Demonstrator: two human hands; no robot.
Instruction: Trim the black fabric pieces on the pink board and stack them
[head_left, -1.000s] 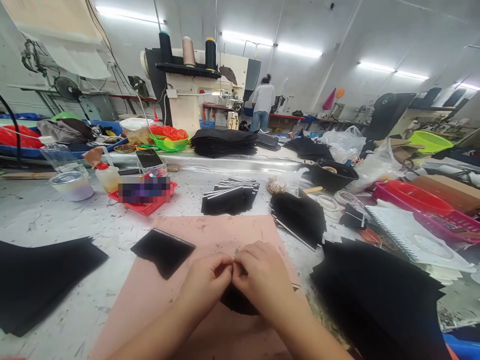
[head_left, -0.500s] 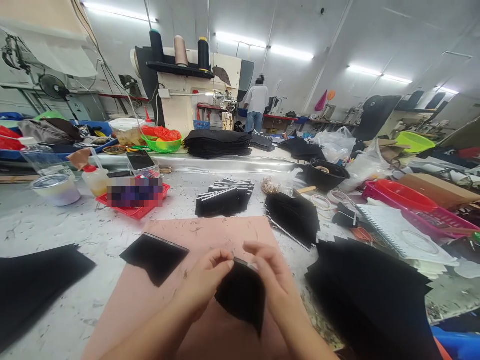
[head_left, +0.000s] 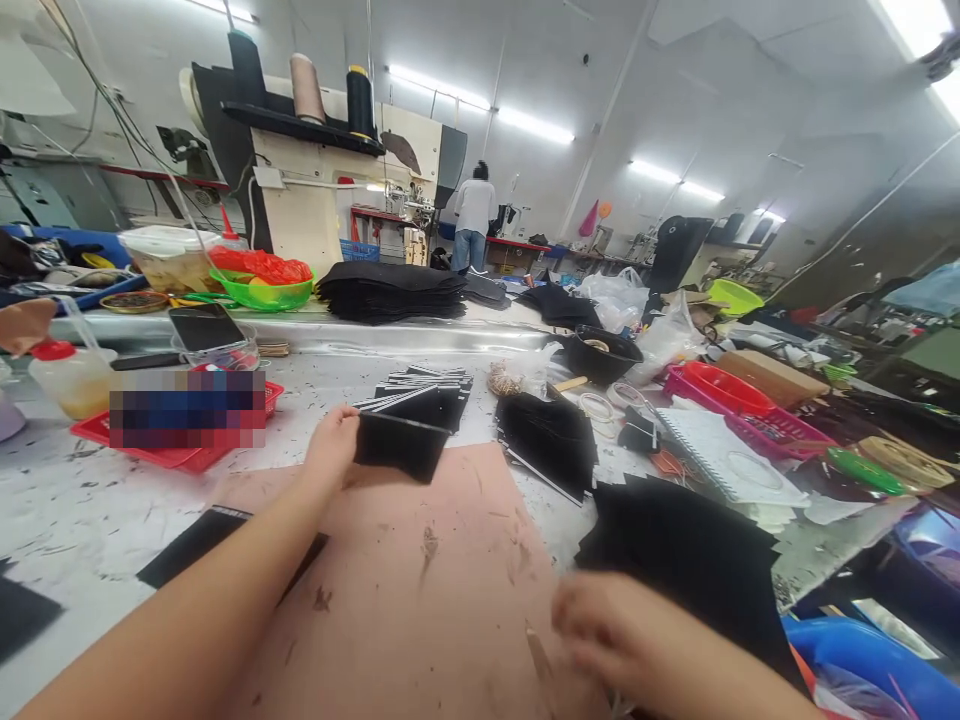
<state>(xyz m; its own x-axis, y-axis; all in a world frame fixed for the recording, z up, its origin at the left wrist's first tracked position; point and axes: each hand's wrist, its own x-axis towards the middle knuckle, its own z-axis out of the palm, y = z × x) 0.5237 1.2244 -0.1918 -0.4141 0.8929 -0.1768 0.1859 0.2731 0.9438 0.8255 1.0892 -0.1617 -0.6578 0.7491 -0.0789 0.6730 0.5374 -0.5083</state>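
Observation:
My left hand (head_left: 336, 440) pinches the corner of a black fabric piece (head_left: 401, 447) with a thin pale top edge. The piece is held at the near side of a stack of black pieces with white edge strips (head_left: 442, 390). Over the right edge of the pink mat (head_left: 420, 600), my right hand (head_left: 600, 625) is blurred, its fingers curled; what they hold, if anything, is hidden. Another black piece (head_left: 195, 545) lies on the mat's left side, partly behind my left forearm.
Black pieces (head_left: 547, 440) and a larger black stack (head_left: 675, 570) lie to the right, near a spiral notebook (head_left: 720, 450). A red basket (head_left: 187, 455) and a glue bottle (head_left: 71, 380) stand at left. A sewing machine (head_left: 300, 200) and a person (head_left: 474, 215) are beyond.
My left hand has carried the black piece forward and left to the white-edged stack. My right hand has let go of that piece and moved right and nearer. The view has turned right.

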